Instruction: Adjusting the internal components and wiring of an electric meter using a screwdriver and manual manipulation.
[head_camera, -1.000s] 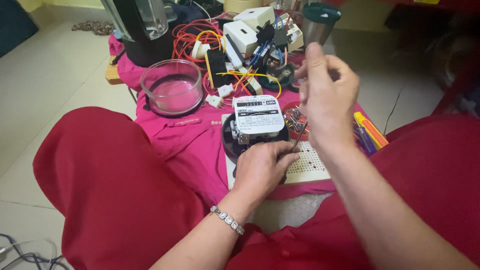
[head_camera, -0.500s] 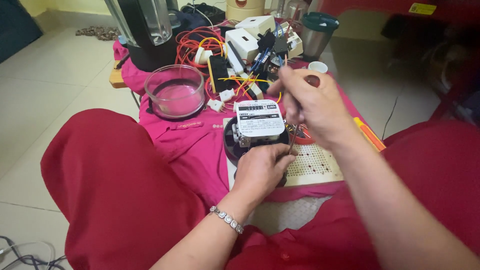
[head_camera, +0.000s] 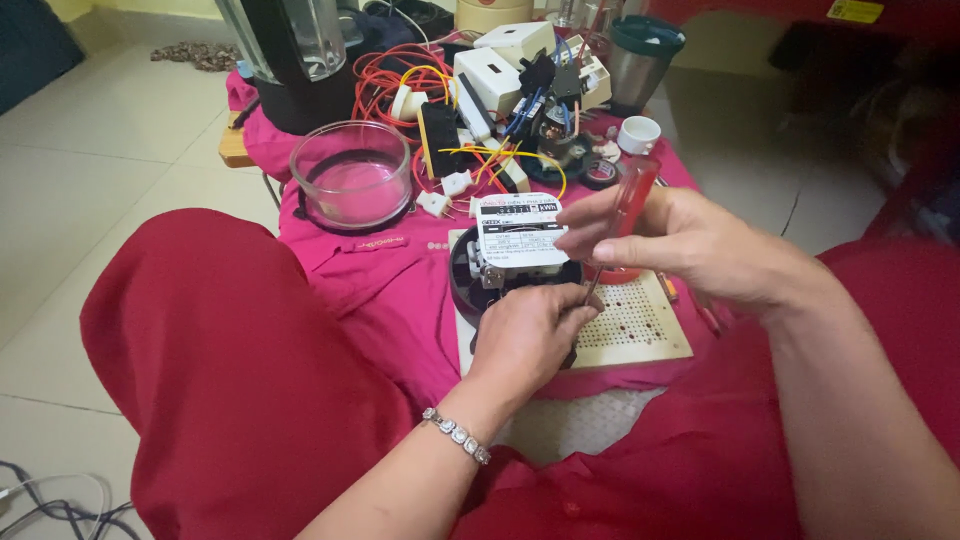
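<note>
Head view: my left hand has its grip closed around the near edge of the electric meter, which sits on the perforated board at centre. My right hand, at 3 o'clock of the meter, pinches a red-handled screwdriver, tip down beside the meter. Glass bowl at 10 o'clock.

Left hand palm-down, fingers curled in a loose grip, bracelet at the wrist — right hand raised just above it, fingertips pinched together.
</note>
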